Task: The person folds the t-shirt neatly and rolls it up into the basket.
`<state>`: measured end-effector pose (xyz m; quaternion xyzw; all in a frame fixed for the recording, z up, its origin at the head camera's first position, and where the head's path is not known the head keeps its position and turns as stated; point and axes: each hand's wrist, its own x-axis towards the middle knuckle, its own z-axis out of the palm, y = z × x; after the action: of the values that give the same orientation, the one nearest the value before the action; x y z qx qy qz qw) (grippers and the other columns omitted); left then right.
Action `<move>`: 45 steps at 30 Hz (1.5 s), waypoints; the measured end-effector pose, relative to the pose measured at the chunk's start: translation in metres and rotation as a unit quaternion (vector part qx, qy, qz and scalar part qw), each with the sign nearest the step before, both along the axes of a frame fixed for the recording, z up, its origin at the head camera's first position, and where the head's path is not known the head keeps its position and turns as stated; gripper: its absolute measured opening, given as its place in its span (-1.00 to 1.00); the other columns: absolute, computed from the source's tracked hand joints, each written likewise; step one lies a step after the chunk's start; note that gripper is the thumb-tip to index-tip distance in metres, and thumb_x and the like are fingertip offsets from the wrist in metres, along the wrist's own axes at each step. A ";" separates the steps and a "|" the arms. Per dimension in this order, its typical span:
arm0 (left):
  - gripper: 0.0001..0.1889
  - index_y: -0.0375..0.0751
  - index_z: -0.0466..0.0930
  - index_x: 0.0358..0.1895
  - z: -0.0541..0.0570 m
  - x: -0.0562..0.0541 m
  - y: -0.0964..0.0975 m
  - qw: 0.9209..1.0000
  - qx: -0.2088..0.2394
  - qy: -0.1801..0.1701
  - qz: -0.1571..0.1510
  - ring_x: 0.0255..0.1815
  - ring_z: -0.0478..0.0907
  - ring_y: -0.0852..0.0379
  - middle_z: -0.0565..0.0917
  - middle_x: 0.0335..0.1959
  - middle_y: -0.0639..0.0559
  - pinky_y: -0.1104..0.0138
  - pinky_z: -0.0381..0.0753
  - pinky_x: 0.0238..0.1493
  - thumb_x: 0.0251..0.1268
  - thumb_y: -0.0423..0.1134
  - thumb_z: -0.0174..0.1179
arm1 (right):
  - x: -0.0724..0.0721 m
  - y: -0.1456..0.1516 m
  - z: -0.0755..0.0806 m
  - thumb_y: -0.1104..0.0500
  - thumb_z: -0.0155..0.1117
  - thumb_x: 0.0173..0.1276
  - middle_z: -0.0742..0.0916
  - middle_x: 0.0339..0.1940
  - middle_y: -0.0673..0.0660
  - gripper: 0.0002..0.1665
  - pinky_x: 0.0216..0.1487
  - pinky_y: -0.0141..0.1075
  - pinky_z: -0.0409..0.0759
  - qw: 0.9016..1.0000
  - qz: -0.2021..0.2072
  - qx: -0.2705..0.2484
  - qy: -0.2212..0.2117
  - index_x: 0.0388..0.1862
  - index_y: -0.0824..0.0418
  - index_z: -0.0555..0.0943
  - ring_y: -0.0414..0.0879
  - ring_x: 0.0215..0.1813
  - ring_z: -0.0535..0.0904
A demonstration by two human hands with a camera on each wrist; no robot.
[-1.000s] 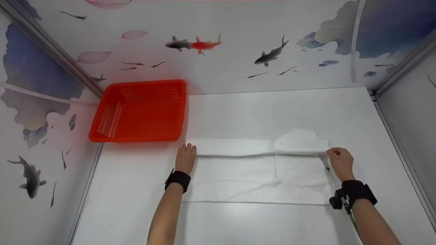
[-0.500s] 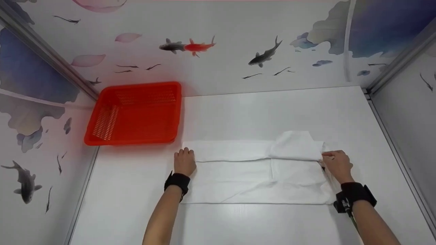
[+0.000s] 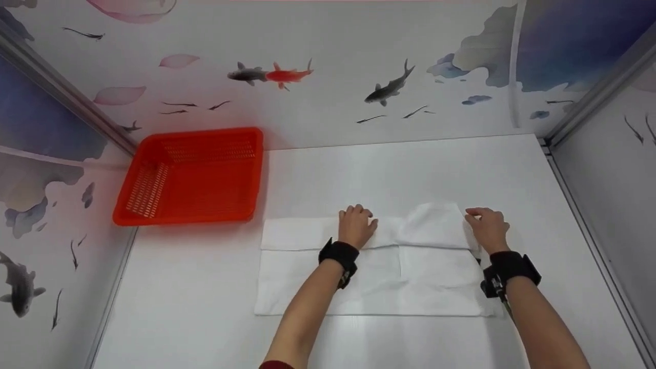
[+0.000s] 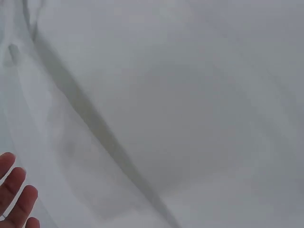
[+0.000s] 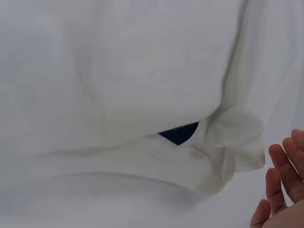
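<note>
A folded white cloth lies flat on the table, its far part turned over in a band. In the head view my left hand is over that band, left of a raised flap. Its fingers are loosely bent and grip nothing; whether they touch the fabric cannot be told. Beside the cloth's right end is my right hand, fingers relaxed and holding nothing. The right wrist view has these fingers just apart from a bunched corner, near a small dark patch showing between layers.
A red plastic basket with perforated sides stands at the back left of the white table. Printed panels with fish and petals wall in the back and sides. A cable runs from the right wristband.
My left hand has left the cloth's left edge and moved right over the folded band. The right hand has let go of the right end and shifted slightly away from the front.
</note>
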<state>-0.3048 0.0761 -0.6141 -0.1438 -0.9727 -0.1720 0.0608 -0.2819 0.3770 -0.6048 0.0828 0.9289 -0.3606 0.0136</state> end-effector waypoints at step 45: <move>-0.90 0.00 0.80 -0.27 -0.008 0.072 0.032 0.966 0.027 -0.122 -0.225 -0.09 0.54 0.17 0.70 -0.20 0.13 0.33 0.35 -0.05 0.23 -0.28 0.32 | 0.123 0.021 -0.009 0.33 0.46 0.11 0.77 -0.28 0.10 -0.90 -0.13 -0.19 0.49 0.985 0.161 0.002 0.063 -0.38 0.16 0.75 -0.23 -0.18 0.52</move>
<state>-0.2327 0.1079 -0.6217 -0.3354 -0.9101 -0.2242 -0.0948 -0.1586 0.3978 -0.6141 -0.0909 0.9299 -0.3562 0.0132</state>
